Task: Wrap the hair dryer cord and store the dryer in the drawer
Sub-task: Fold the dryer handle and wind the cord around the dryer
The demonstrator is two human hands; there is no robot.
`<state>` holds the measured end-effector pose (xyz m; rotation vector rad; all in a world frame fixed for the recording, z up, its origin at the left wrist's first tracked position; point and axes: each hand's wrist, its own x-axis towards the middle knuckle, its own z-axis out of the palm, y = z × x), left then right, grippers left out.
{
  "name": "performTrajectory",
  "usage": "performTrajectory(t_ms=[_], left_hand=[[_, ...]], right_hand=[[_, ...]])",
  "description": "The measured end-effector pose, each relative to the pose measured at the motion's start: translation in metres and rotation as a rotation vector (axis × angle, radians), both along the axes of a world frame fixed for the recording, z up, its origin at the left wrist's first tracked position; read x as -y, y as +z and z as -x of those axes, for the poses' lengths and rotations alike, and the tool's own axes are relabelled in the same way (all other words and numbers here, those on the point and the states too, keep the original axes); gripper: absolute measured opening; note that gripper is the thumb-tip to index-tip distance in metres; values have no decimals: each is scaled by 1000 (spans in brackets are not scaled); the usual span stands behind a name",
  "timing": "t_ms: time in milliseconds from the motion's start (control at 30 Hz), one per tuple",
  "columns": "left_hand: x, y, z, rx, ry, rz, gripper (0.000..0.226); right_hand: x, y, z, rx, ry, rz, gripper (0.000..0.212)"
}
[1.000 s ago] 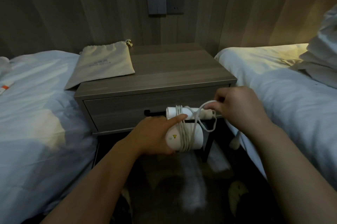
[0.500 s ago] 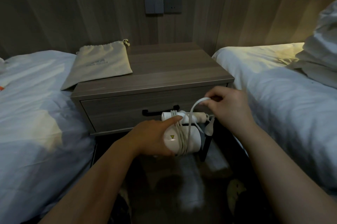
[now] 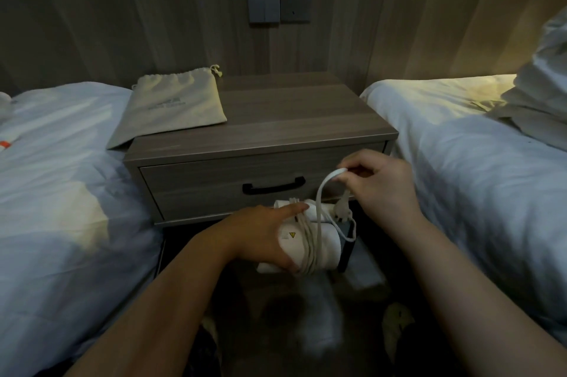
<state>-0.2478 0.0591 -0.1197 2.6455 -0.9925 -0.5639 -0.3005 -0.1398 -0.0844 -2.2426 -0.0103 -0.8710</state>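
Left hand [image 3: 260,235] grips white cord-wrapped hair dryer [image 3: 322,246] below closed wood-grain drawer [image 3: 214,189]; right hand [image 3: 380,189] pinches white flat cord loop [image 3: 320,192], clear floor beneath

Standing at centre: wooden nightstand [image 3: 276,128]; flanking at 9 and 3 o'clock: white beds [image 3: 55,192]; glowing dimly at 2 o'clock: panelled wall [image 3: 122,23].

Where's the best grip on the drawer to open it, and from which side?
Grip the black bar handle at the centre of the closed drawer front, coming straight from the front. It stands off the panel, so fingers can likely hook behind it. The right hand is nearer but holds the cord.
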Motion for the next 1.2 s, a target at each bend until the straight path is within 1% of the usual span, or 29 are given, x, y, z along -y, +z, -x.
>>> performTrajectory(t_ms=[100,267,367,433,500,567,733,833,933,967,1067,1133,1200], left_hand=[[0,-2,0,-32,-16,26,105],[1,-3,-2,-131,-5,186,102],[2,0,0,-174,-6,257,94],[3,2,0,-202,-2,296,93],[4,3,0,-238,2,325,91],[5,5,1,-278,0,346,88],[5,6,-2,-323,36,409,84],[6,5,-3,-348,57,426,81],[6,3,-4,-351,77,439,85],[6,3,-4,-355,80,438,86],[4,3,-3,-333,58,404,89],[4,4,-2,-313,36,372,90],[5,4,0,-298,29,359,89]], right_hand=[[-1,-1,1,-60,17,-72,14],[10,1,-4,-77,-19,-241,28],[19,-1,-7,-119,-47,-295,25],[24,-5,-9,-175,-74,-255,20],[25,-10,-11,-258,-113,-115,20],[25,-16,-15,-294,-128,10,21],[18,-14,-13,-399,-42,164,20],[17,-10,-11,-502,52,191,27],[16,-10,-11,-516,128,216,19],[15,-10,-10,-505,119,207,18],[15,-10,-11,-479,20,97,15],[18,-11,-12,-496,9,74,23],[20,-13,-12,-519,27,68,24]])
